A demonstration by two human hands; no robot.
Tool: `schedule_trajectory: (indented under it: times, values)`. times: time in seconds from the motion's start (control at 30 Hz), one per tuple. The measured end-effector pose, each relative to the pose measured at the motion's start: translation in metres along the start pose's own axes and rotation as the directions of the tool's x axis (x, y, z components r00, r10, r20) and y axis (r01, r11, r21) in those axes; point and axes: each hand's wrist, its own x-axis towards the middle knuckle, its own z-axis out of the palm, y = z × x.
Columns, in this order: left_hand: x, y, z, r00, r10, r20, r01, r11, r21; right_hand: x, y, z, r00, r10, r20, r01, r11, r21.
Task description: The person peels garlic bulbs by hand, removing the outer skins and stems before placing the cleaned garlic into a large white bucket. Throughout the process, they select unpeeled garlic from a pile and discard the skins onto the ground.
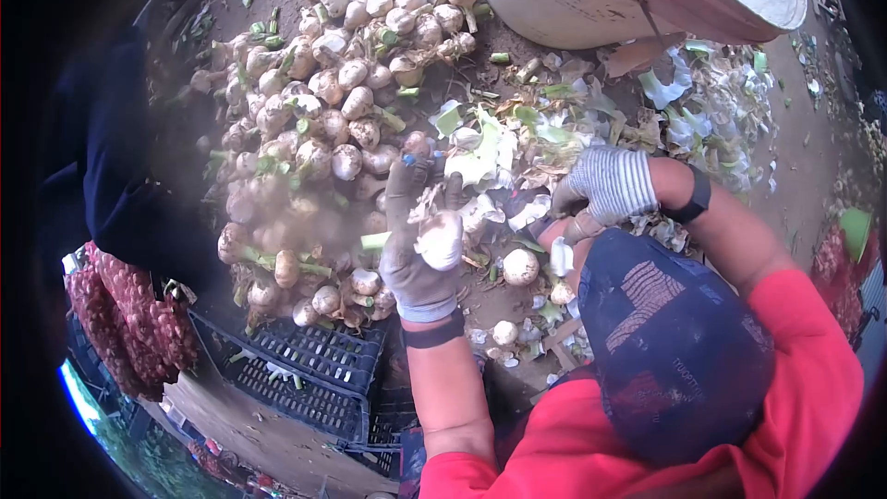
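Observation:
My left hand [416, 254], in a dirty grey glove with bits of blue at the fingertips, is closed around a white garlic bulb [440, 240]. A cut green stalk [375, 241] pokes out on the other side of that hand. To the right, my right hand [605, 187] wears a grey-striped glove, its fingers curled in above the peel scraps. What it grips, if anything, is hidden. A pale strip of peel [561, 257] hangs by its thumb. Between and below the hands, a cleaned garlic bulb [520, 267] and a smaller one [504, 333] lie on the ground.
A large heap of untrimmed garlic [333, 120] spreads at the left. Behind stands a big whitish bucket [564, 0], with peel litter [711, 120] beside it. Black plastic crates [305, 360] and red mesh sacks [129, 323] are lower left. A dark cap [679, 351] blocks the lower right.

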Motion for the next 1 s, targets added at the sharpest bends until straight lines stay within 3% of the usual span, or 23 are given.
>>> schedule_trajectory:
  times: [0.07, 0.1, 0.13, 0.17, 0.2, 0.27, 0.3, 0.33, 0.47, 0.6, 0.67, 0.7, 0.73, 0.77, 0.8, 0.83, 0.87, 0.9, 0.93, 1.0]
  values:
    - [0.002, -0.009, 0.003, 0.993, -0.022, -0.119, 0.059, 0.945, 0.322, 0.003, -0.007, 0.005, 0.921, 0.091, -0.38, -0.11, 0.994, -0.028]
    - [0.003, -0.017, 0.019, 0.989, -0.055, -0.138, 0.042, 0.995, -0.094, 0.008, -0.01, 0.002, 0.902, 0.019, -0.432, 0.026, 0.995, 0.097]
    - [0.005, -0.02, 0.016, 0.988, -0.062, -0.14, 0.048, 0.994, -0.102, 0.014, -0.016, 0.001, 0.904, -0.038, -0.426, 0.119, 0.979, 0.167]
    - [0.009, -0.019, 0.01, 0.999, 0.036, 0.014, -0.038, 0.857, 0.514, 0.023, -0.021, 0.002, 0.911, -0.089, -0.402, 0.131, 0.988, 0.079]
    - [0.012, -0.018, 0.006, 0.979, 0.019, 0.202, -0.194, 0.376, 0.906, 0.031, -0.027, 0.004, 0.916, -0.14, -0.376, 0.148, 0.989, -0.007]
    - [0.016, -0.014, 0.008, 0.925, 0.051, 0.376, -0.373, -0.063, 0.926, 0.039, -0.041, 0.005, 0.948, -0.041, -0.315, 0.015, 0.996, -0.084]
    - [0.018, -0.013, 0.008, 0.908, 0.025, 0.418, -0.41, -0.153, 0.899, 0.046, -0.038, 0.009, 0.942, -0.061, -0.331, 0.027, 0.994, -0.108]
    - [0.018, -0.012, 0.009, 0.892, -0.008, 0.451, -0.44, -0.241, 0.865, 0.05, -0.035, 0.012, 0.942, -0.073, -0.326, 0.037, 0.993, -0.116]
    - [0.017, -0.016, 0.01, 0.875, -0.057, 0.482, -0.471, -0.337, 0.815, 0.054, -0.03, 0.021, 0.944, -0.047, -0.327, -0.005, 0.988, -0.157]
    - [0.019, -0.019, 0.008, 0.877, -0.026, 0.48, -0.463, -0.311, 0.83, 0.055, -0.031, 0.016, 0.921, -0.034, -0.387, -0.058, 0.973, -0.223]
    - [0.02, -0.016, 0.005, 0.885, 0.0, 0.466, -0.458, -0.185, 0.869, 0.056, -0.033, 0.016, 0.915, -0.02, -0.403, -0.098, 0.958, -0.271]
    - [0.018, -0.015, 0.003, 0.918, 0.048, 0.394, -0.387, -0.113, 0.915, 0.059, -0.027, 0.016, 0.911, -0.015, -0.413, -0.073, 0.978, -0.195]
    - [0.018, -0.01, 0.001, 0.929, 0.081, 0.361, -0.369, 0.157, 0.916, 0.062, -0.018, 0.018, 0.906, -0.037, -0.422, -0.038, 0.985, -0.167]
    - [0.013, -0.015, 0.005, 0.944, 0.179, 0.277, -0.325, 0.649, 0.688, 0.065, -0.007, 0.019, 0.91, -0.03, -0.414, -0.05, 0.982, -0.18]
    - [0.009, -0.019, 0.011, 0.964, 0.218, 0.155, -0.25, 0.939, 0.237, 0.064, 0.0, 0.021, 0.914, -0.026, -0.405, -0.058, 0.979, -0.194]
    - [0.015, -0.01, 0.006, 0.966, 0.221, 0.132, -0.236, 0.966, 0.109, 0.049, 0.001, 0.018, 0.947, -0.122, -0.297, 0.106, 0.992, -0.07]
    - [0.014, -0.004, 0.004, 0.976, 0.207, 0.061, -0.2, 0.975, -0.101, 0.039, 0.01, 0.024, 0.959, -0.246, -0.139, 0.269, 0.947, 0.177]
    - [0.016, -0.001, 0.001, 0.981, 0.191, 0.042, -0.182, 0.971, -0.155, 0.015, 0.004, 0.017, 0.944, -0.33, 0.016, 0.272, 0.803, 0.531]
    - [0.018, 0.0, -0.002, 0.985, 0.17, 0.027, -0.16, 0.964, -0.211, -0.008, -0.01, -0.001, 0.919, -0.383, 0.098, 0.249, 0.753, 0.608]
    - [0.019, -0.007, -0.005, 0.99, 0.138, 0.025, -0.127, 0.957, -0.262, -0.021, -0.02, -0.011, 0.997, -0.072, -0.034, 0.079, 0.836, 0.543]
